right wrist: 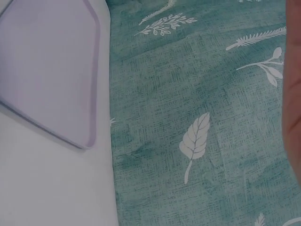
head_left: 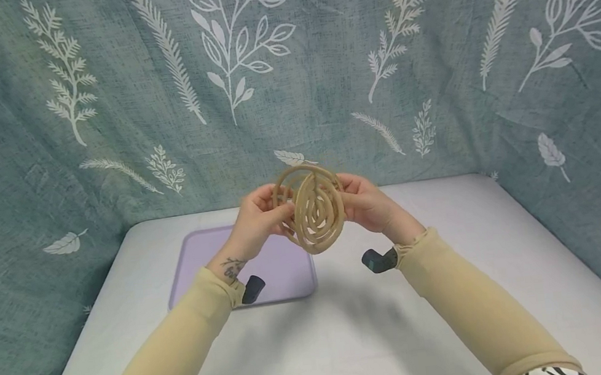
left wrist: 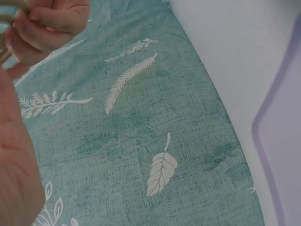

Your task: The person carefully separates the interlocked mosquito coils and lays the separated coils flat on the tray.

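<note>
In the head view a tan mosquito coil (head_left: 317, 213) is held up above the table, its flat spiral rings overlapping in two layers at different angles. My left hand (head_left: 261, 220) pinches its left edge between thumb and fingers. On the opposite edge, my right hand (head_left: 372, 204) grips it the same way. Only a blurred bit of the coil (left wrist: 5, 19) shows at the corner of the left wrist view, near curled fingers (left wrist: 51, 26). The right wrist view shows just a strip of the right hand (right wrist: 294, 94) at its edge, with the coil out of sight.
A shallow lilac tray (head_left: 310, 273) lies on the white table (head_left: 434, 333), below and left of the coil, partly behind the left forearm. A teal curtain (head_left: 322, 86) with white leaf prints hangs along the back and both sides. Dark wrist cameras (head_left: 378, 260) jut from both cuffs.
</note>
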Demonstrator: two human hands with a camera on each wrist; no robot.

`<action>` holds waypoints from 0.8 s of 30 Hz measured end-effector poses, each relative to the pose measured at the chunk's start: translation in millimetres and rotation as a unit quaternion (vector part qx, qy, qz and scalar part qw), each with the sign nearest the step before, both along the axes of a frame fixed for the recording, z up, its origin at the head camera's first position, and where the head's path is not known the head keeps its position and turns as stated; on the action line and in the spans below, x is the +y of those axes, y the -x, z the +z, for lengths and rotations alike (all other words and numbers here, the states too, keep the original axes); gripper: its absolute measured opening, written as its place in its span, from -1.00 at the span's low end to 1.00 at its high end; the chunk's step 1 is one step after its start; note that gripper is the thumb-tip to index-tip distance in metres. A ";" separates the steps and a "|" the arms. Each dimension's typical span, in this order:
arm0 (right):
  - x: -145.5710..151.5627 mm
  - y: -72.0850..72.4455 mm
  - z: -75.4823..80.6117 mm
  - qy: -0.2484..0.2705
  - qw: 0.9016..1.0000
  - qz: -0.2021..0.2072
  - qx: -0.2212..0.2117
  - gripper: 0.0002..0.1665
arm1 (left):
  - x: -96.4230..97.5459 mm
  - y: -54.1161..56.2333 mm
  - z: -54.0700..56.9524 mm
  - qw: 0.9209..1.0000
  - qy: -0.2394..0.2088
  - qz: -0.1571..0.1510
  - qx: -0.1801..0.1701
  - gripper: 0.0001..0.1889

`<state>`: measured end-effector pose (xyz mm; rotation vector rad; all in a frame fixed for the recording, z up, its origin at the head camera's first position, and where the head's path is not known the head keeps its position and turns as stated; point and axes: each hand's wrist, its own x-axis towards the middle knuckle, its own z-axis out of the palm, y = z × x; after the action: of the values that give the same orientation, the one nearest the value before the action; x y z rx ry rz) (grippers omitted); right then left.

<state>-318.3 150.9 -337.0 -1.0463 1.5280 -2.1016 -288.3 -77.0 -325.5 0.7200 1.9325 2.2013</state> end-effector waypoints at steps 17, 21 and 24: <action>0.7 3.2 5.0 -0.056 0.994 0.069 0.060 -0.79 | -2.0 -3.7 9.3 0.987 0.111 -0.115 0.013 -0.86; 1.7 3.3 9.4 -0.062 0.995 0.050 0.054 -0.84 | -4.8 -3.6 12.7 0.986 0.133 -0.097 0.023 -0.88; 2.0 3.1 13.2 -0.069 0.995 0.033 0.058 -0.87 | -7.9 -3.0 16.6 0.983 0.157 -0.082 0.042 -0.87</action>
<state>-321.4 152.9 -323.8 -1.1690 1.6439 -1.8922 -285.3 -84.8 -309.0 0.8920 2.1075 1.7437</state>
